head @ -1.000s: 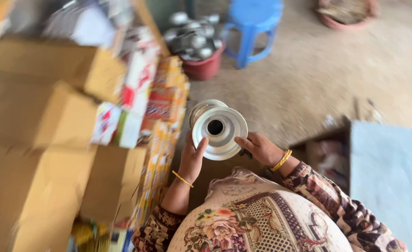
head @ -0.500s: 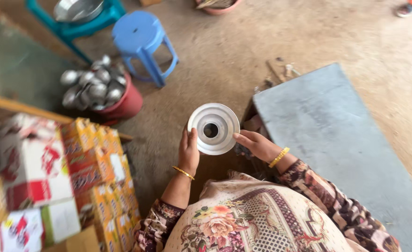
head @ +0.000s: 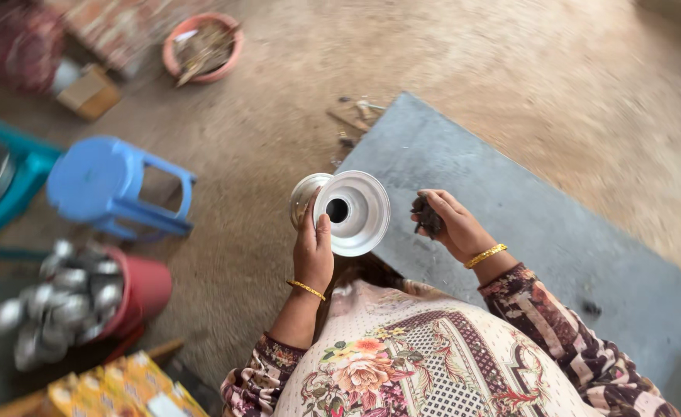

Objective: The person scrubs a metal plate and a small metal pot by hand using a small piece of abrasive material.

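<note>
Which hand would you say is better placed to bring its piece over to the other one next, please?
Probably the right hand: it holds only a small dark piece, close beside the metal funnel that the left hand grips.

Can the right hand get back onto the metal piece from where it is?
Probably yes. The right hand sits just beside the metal piece held by the left hand, with nothing between them. But its fingers are closed on a small dark object, so only fingertips are free.
</note>
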